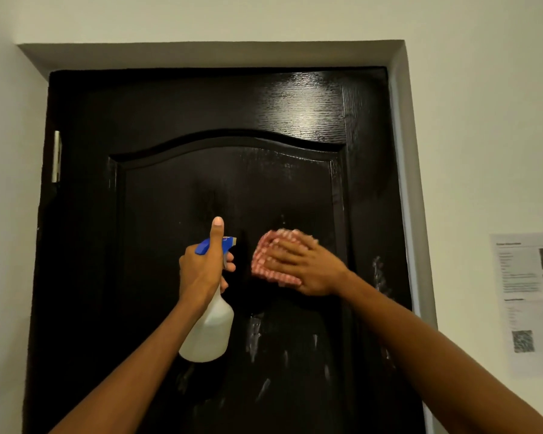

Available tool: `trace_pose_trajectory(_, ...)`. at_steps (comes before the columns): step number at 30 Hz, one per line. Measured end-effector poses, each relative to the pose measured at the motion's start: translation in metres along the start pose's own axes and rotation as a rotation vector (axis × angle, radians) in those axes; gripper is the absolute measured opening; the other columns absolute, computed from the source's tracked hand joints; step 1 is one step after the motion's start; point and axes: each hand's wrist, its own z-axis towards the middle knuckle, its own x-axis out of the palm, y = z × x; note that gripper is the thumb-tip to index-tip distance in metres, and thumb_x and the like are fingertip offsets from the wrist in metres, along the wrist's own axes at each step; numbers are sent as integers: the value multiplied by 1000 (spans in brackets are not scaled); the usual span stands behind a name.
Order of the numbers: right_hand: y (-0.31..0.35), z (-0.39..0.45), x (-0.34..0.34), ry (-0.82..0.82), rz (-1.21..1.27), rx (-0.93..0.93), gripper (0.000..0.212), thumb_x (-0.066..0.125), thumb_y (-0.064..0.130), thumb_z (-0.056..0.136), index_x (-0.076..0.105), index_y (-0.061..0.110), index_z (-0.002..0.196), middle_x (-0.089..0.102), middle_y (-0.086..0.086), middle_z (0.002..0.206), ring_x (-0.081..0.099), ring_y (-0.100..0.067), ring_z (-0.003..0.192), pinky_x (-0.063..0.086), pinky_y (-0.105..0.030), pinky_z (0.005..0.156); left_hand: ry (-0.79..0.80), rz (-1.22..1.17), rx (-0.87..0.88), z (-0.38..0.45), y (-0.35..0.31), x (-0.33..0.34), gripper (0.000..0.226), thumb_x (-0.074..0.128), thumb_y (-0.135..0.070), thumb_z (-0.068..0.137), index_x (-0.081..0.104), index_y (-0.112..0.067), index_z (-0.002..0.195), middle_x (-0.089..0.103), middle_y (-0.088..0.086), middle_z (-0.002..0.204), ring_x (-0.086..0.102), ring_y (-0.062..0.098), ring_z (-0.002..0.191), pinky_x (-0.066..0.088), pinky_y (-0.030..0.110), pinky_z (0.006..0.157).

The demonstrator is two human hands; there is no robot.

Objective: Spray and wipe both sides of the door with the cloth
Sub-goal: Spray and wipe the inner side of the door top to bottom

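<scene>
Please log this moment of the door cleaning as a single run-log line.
left hand: grips spray bottle | right hand: presses cloth flat on door | door: wet streaks below cloth

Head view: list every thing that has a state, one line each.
Door: closed, wet streaks low on its panel.
Spray bottle: upright, gripped by left hand.
Cloth: flat against door.
Right hand: fingers straight, pressing cloth.
Paper notice: stuck on wall.
</scene>
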Motion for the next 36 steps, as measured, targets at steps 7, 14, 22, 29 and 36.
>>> trace_pose_trajectory(7, -111, -9, -40, -93, 144, 869, 69, 22, 62, 100, 4, 34, 160, 7, 3, 169, -4, -26, 156, -7, -55, 123, 53, -59, 51, 7, -20, 27, 86, 38, -79, 78, 70, 1, 81, 71, 14, 70, 56, 14, 42, 48, 22, 41)
trace_pose_trajectory(14, -12, -65, 0, -88, 193, 890, 74, 38, 52, 100, 16, 17, 161, 10, -8, 169, -1, -32, 156, 5, -57, 124, 129, -94, 96, -3, -36, 62, 85, 39, -80, 78, 69, 0, 80, 71, 14, 70, 58, 15, 45, 49, 24, 42)
trace_pose_trajectory(22, -52, -72, -17, 47, 120, 791, 70, 34, 52, 99, 17, 27, 161, 17, -1, 168, 7, -29, 155, 1, -60, 121, 163, -94, 117, -8, -53, 88, 80, 41, -75, 88, 69, -1, 77, 71, 13, 68, 56, 14, 40, 48, 23, 41)
trace_pose_trajectory(29, -153, 4, -68, 33, 145, 924, 68, 24, 56, 104, -3, 32, 161, -9, 4, 169, -10, -29, 155, -5, -61, 122, 169, -138, 136, 3, -73, 111, 79, 43, -76, 88, 70, -3, 78, 72, 14, 71, 56, 13, 42, 48, 23, 41)
trace_pose_trajectory(36, -69, -72, -5, -80, 173, 794, 75, 44, 51, 97, 15, 27, 161, 9, -4, 169, -5, -32, 154, 13, -62, 122, 182, -143, 44, 1, -60, 121, 81, 40, -76, 90, 71, -1, 81, 72, 13, 70, 57, 16, 42, 48, 26, 42)
